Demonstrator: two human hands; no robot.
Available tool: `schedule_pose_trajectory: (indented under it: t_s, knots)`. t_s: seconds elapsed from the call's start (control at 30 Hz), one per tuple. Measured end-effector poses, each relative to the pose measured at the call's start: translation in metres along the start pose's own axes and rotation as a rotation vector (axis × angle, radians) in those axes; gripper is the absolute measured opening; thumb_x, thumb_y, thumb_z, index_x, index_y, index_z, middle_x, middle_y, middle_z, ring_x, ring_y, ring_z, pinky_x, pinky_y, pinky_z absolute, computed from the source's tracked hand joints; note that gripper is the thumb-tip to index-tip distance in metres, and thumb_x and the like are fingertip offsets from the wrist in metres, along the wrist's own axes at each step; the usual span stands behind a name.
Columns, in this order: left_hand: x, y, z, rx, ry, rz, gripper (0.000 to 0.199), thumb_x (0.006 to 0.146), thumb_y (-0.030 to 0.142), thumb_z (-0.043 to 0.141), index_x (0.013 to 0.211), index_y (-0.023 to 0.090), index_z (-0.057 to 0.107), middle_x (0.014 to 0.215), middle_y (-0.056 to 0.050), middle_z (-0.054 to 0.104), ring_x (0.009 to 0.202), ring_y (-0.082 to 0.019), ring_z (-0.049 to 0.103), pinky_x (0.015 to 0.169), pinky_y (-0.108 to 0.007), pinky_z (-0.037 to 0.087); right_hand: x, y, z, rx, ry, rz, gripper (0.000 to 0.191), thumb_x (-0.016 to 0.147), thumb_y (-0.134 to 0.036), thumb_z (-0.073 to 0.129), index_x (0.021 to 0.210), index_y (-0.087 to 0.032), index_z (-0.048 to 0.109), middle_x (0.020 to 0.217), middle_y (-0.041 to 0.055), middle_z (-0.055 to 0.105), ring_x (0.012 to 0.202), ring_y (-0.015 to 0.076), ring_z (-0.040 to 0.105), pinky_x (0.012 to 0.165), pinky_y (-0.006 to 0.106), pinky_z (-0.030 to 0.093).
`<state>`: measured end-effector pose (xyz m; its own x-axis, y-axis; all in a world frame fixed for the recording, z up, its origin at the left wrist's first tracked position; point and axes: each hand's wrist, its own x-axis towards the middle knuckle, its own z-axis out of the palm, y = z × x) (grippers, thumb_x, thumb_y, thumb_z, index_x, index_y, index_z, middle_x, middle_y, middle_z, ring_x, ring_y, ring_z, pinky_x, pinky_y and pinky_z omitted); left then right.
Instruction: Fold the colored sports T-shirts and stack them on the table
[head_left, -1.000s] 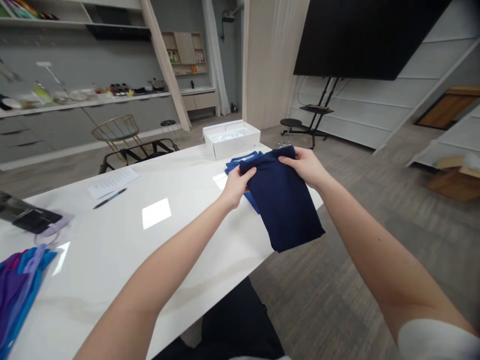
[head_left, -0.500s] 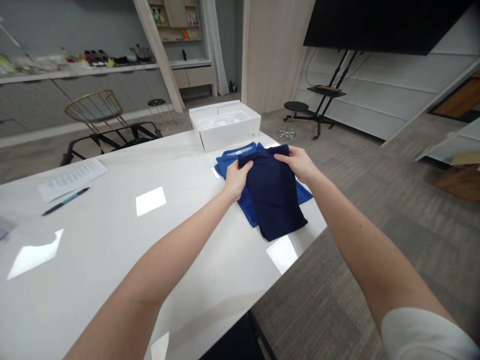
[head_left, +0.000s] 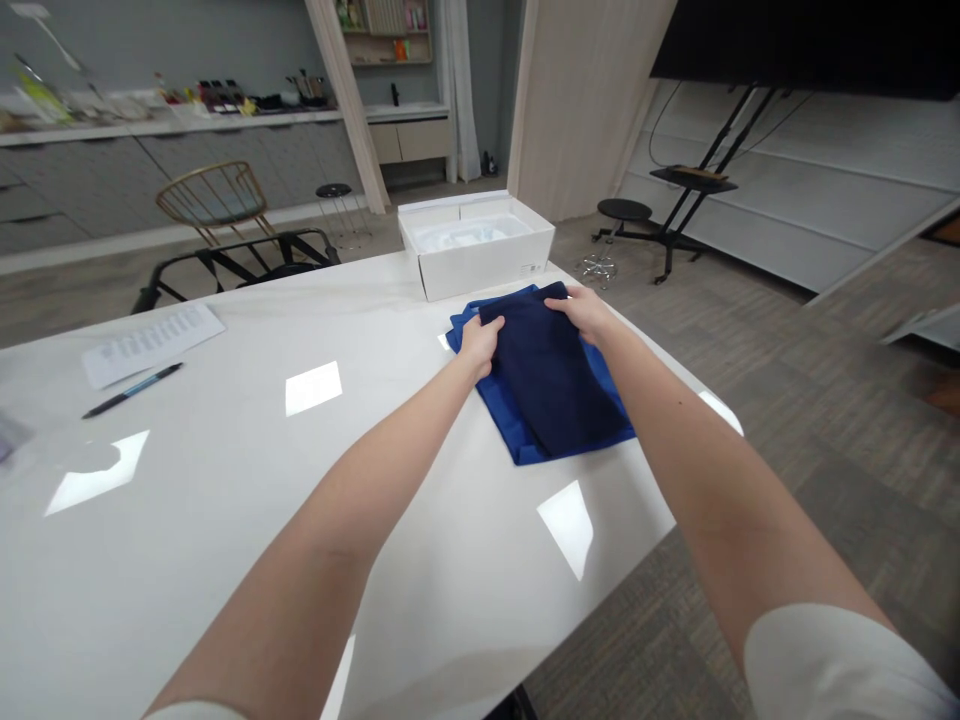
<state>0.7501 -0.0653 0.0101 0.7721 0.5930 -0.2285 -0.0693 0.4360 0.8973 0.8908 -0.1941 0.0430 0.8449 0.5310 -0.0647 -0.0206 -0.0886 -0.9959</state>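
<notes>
A folded navy garment point(head_left: 551, 375) lies over a brighter blue folded garment point(head_left: 504, 425) near the right edge of the white table point(head_left: 360, 330). My left hand point(head_left: 480, 345) pinches the navy cloth at its far left corner, thumb on top. At the far right corner my right hand point(head_left: 583, 310) grips the same cloth between thumb and fingers. The blue garment shows around the navy one on the left, near and right sides. What kind of garment the navy one is, I cannot tell.
An open white box point(head_left: 484, 260) with pale contents stands just beyond the garments. On the left lie a printed sheet point(head_left: 154, 343) and a pen point(head_left: 133, 390). A dark chair point(head_left: 240, 265) stands behind the table, and a round stool point(head_left: 624, 210) beyond the far right corner.
The navy garment has come down flatter onto the blue one, its near edge now lying within the blue outline. Both hands keep their grip. The camera view has shifted slightly.
</notes>
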Motion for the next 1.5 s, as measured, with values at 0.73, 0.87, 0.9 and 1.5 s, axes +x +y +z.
schedule_pose_trajectory:
  t_s: [0.73,0.87,0.9,1.5]
  knots:
    - [-0.083,-0.009,-0.046,1.567,-0.225,0.558,0.052,0.102,0.043,0.04,0.147,0.021,0.05,0.161,-0.013,0.039,0.151,-0.034,0.031,0.122,-0.071,0.009,-0.099,0.037,0.004,-1.318,-0.024,-0.323,0.049,0.104,-0.047,0.039,0.148,-0.028,0.049,0.161,0.0108,0.037,0.146,0.0383,0.03,0.109,0.077,0.026]
    - [-0.138,0.006,-0.092,1.53,-0.323,0.598,0.044,0.1,0.039,0.044,0.14,0.023,0.056,0.154,-0.01,0.049,0.144,-0.028,0.043,0.124,-0.063,0.018,-0.15,0.024,0.045,-1.302,0.02,-0.579,0.038,0.101,-0.035,0.047,0.133,-0.018,0.06,0.147,0.016,0.052,0.138,0.0336,0.043,0.114,0.059,0.032]
    - [-0.154,0.012,-0.108,1.522,-0.338,0.59,0.041,0.1,0.036,0.045,0.135,0.022,0.059,0.149,-0.01,0.054,0.139,-0.026,0.049,0.123,-0.06,0.023,-0.164,0.021,0.062,-1.266,-0.023,-0.621,0.034,0.101,-0.032,0.047,0.127,-0.017,0.064,0.139,0.0156,0.059,0.13,0.0315,0.051,0.111,0.052,0.037]
    - [-0.439,0.119,-0.526,1.793,0.528,0.307,0.026,0.095,0.019,0.046,0.108,0.021,0.068,0.114,-0.008,0.068,0.109,-0.024,0.061,0.09,-0.042,0.042,-0.374,0.028,0.556,-0.529,-1.015,-0.518,0.017,0.092,-0.025,0.06,0.094,-0.019,0.075,0.08,0.0021,0.074,0.075,0.0154,0.066,0.072,0.025,0.046]
